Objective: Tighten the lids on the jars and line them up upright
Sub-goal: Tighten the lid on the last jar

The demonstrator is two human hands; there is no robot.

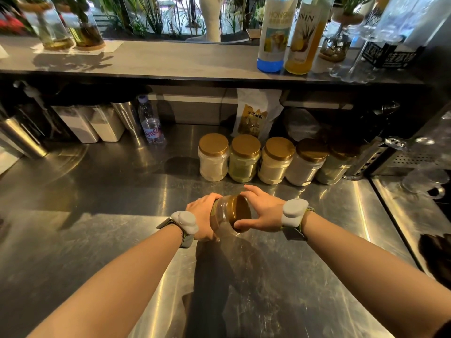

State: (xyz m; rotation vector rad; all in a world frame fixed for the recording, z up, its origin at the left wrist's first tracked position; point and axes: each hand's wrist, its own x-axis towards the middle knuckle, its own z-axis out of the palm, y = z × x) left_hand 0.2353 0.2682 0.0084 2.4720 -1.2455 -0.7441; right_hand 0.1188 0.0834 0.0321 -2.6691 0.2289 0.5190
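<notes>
A clear plastic jar (223,217) with a gold lid (240,212) is held tilted on its side above the steel counter, lid pointing right. My left hand (203,215) wraps the jar's body. My right hand (262,212) grips the lid, thumb below and fingers over the top. Behind them, several gold-lidded jars of pale powder stand upright in a row, from the leftmost jar (213,157) to the rightmost jar (338,164), touching side by side.
The steel counter (122,191) stretches left and toward me. A water bottle (151,123), white canisters (95,124) and a powder bag (256,115) stand at the back. A perforated metal holder (371,157) and glassware (424,176) sit right. Syrup bottles (292,32) stand on the upper shelf.
</notes>
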